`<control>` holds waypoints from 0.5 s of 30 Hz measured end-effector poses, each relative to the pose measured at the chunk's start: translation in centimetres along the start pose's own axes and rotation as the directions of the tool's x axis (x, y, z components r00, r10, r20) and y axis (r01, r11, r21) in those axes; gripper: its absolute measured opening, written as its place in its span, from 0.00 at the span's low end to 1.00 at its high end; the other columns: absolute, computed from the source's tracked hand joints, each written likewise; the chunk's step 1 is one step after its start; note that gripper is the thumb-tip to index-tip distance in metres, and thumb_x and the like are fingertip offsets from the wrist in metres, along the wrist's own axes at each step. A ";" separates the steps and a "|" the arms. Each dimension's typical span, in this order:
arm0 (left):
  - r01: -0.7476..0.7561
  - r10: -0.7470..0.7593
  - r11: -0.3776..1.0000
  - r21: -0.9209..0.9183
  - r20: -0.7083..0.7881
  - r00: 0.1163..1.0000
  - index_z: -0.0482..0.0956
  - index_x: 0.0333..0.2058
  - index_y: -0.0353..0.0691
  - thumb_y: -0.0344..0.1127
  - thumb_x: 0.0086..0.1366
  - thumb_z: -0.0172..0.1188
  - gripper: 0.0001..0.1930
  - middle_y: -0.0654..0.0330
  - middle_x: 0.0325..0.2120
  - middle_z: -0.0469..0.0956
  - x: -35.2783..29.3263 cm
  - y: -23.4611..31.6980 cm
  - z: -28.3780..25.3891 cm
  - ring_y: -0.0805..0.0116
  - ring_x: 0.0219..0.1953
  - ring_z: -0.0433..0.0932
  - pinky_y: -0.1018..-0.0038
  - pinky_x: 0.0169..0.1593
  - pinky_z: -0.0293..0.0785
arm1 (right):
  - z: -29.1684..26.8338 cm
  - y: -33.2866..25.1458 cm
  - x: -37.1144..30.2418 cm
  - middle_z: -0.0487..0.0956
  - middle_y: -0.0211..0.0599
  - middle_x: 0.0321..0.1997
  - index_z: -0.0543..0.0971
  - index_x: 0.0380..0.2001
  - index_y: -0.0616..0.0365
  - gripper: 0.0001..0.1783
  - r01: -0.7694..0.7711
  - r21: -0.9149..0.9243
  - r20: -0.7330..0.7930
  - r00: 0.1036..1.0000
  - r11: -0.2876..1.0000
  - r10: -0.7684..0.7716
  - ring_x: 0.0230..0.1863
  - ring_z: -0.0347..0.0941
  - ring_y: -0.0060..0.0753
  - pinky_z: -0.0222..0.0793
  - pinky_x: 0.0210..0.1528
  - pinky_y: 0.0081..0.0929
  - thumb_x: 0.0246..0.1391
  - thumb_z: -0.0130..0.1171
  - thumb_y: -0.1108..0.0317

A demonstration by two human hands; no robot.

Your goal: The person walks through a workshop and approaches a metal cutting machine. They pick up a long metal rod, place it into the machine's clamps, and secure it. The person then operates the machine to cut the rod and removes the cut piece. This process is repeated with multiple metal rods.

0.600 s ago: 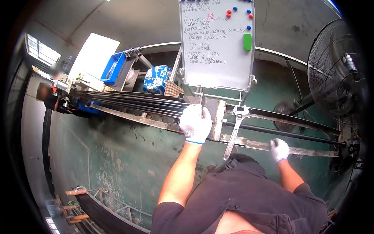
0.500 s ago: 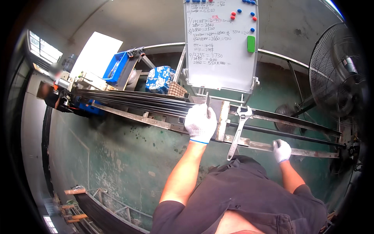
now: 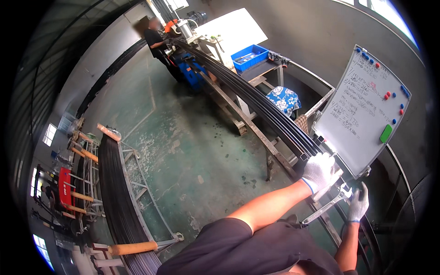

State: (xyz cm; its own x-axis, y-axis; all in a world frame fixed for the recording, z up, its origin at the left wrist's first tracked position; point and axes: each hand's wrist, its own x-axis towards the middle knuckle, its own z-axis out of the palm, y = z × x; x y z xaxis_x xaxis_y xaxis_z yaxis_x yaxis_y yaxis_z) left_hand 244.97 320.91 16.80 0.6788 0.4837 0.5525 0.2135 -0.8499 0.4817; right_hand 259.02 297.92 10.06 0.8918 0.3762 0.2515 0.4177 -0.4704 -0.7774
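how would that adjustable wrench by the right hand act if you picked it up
The adjustable wrench looks like solid metal, so it is probably stiff and fairly heavy for its size. Its wider head suggests it may feel heavier at that end. The shiny surface might be a little slippery.

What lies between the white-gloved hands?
In the head view, from left hand to right hand: a whitish metal bar, then the silver metal adjustable wrench's head.

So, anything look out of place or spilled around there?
The wrench lies aslant across the frame, its handle end jutting past the near edge, perhaps easy to bump. Dark spots mark the floor beside it; I can't tell whether they're wet.
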 end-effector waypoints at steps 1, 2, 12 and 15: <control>0.010 -0.010 1.000 -0.009 0.007 1.000 0.78 0.30 0.41 0.53 0.56 0.70 0.20 0.53 0.30 0.76 0.0 -0.2 0.1 0.51 0.34 0.78 0.56 0.37 0.76 | 0.7 -2.8 2.5 0.83 0.44 0.47 0.78 0.60 0.55 0.21 -0.017 -0.061 0.075 0.997 0.998 0.022 0.38 0.78 0.32 0.75 0.46 0.32 0.64 0.58 0.71; 0.016 -0.015 1.000 -0.004 0.015 1.000 0.78 0.31 0.41 0.47 0.59 0.66 0.15 0.53 0.30 0.76 -0.1 -0.2 -0.1 0.51 0.34 0.78 0.56 0.37 0.76 | 2.0 -4.7 4.9 0.82 0.45 0.41 0.77 0.62 0.50 0.24 0.006 -0.133 0.109 0.994 0.991 0.008 0.35 0.77 0.34 0.74 0.43 0.34 0.62 0.59 0.69; 0.019 -0.019 1.000 0.005 -0.003 1.000 0.78 0.27 0.42 0.42 0.57 0.64 0.10 0.54 0.27 0.76 0.3 0.5 0.2 0.53 0.31 0.79 0.59 0.33 0.75 | 12.5 -5.3 28.5 0.83 0.60 0.45 0.54 0.77 0.41 0.47 0.196 -0.570 0.375 0.926 0.798 0.041 0.45 0.81 0.59 0.75 0.51 0.48 0.53 0.58 0.64; 0.073 -0.073 0.997 -0.028 0.019 0.997 0.78 0.27 0.42 0.34 0.56 0.60 0.04 0.54 0.26 0.76 0.3 1.0 -0.6 0.52 0.32 0.78 0.56 0.35 0.75 | 15.5 -3.9 31.5 0.83 0.59 0.45 0.51 0.77 0.40 0.48 0.204 -0.563 0.403 0.914 0.801 0.051 0.44 0.81 0.59 0.75 0.51 0.48 0.55 0.57 0.64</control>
State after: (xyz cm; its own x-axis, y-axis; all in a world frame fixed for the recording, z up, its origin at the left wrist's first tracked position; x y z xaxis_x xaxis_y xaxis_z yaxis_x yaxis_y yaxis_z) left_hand 244.94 320.35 17.90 0.6748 0.5401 0.5029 0.2428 -0.8060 0.5398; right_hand 282.81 323.98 12.12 0.7658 0.6417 -0.0422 0.6143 -0.7494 -0.2471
